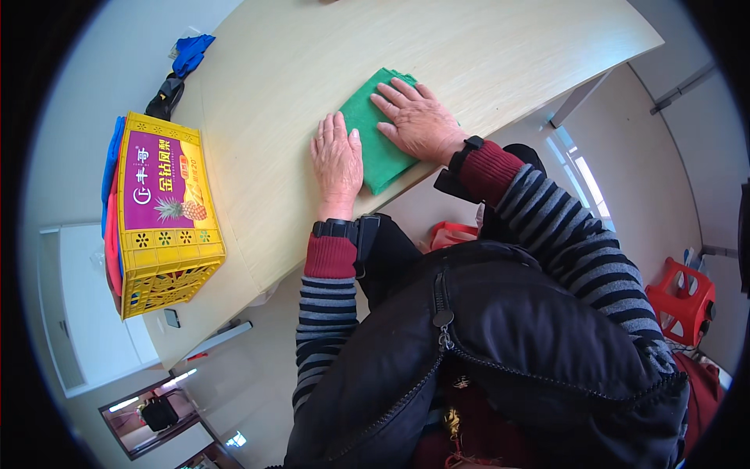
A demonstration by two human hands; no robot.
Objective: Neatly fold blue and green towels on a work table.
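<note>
Head view:
Cloth: green folded cloth [373, 133] lies flat on pale wood desk [484, 55], near front edge.
Left hand [337, 160]: open, palm down, fingers flat; thumb side on cloth's left edge, prob. pinning it.
Right hand [418, 121]: open, spread flat on top of cloth, pressing fold down.
Crate: yellow plastic crate [166, 215] w/ fabrics, desk's left end, well apart from hands.

- Folded cloth [373, 148] on the table [297, 70], near its front edge.
- Right hand [418, 121] flat on the cloth; left hand [337, 160] at its left edge.
- Crate [168, 215] far left on the table.
</note>
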